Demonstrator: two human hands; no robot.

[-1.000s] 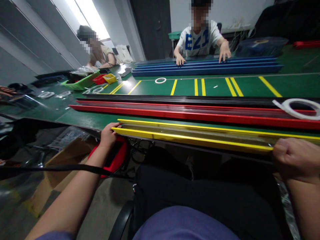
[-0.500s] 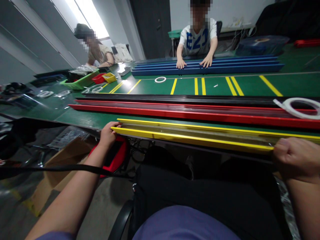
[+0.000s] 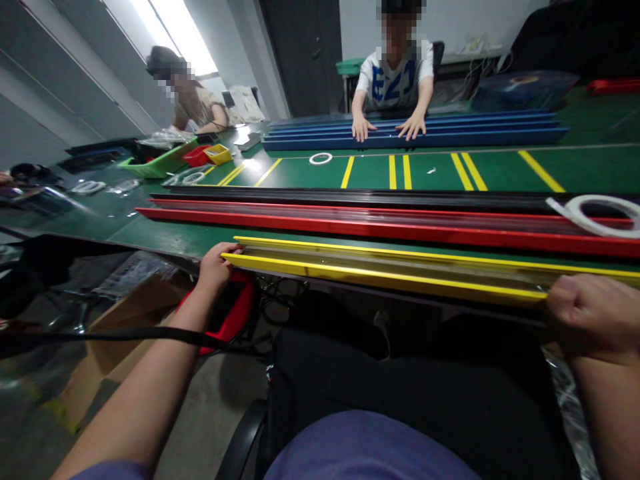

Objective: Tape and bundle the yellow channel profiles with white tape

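Note:
A long yellow channel strip [image 3: 380, 275] with two raised edges lies along the near edge of the green table. My left hand [image 3: 216, 265] grips its left end, the fingertips partly hidden behind the end. Toward the right, my right hand [image 3: 595, 313] is closed in a fist around the strip's near edge. Just beyond the yellow piece lies a red channel strip [image 3: 350, 227], parallel to it, and behind that a black strip [image 3: 380, 197]. A roll of white tape [image 3: 607, 232] rests across the red and black strips at the right.
Across the green table [image 3: 300, 177], a co-worker's hands lie on several blue strips [image 3: 340, 143]. Another person sits at the far left near a green tray [image 3: 165, 165], a red bin [image 3: 197, 157] and a yellow bin [image 3: 218, 155]. A cardboard box [image 3: 115, 333] stands on the floor.
My hands and the yellow strip stay nearly still. The co-worker's hands opposite have shifted slightly on the blue strips.

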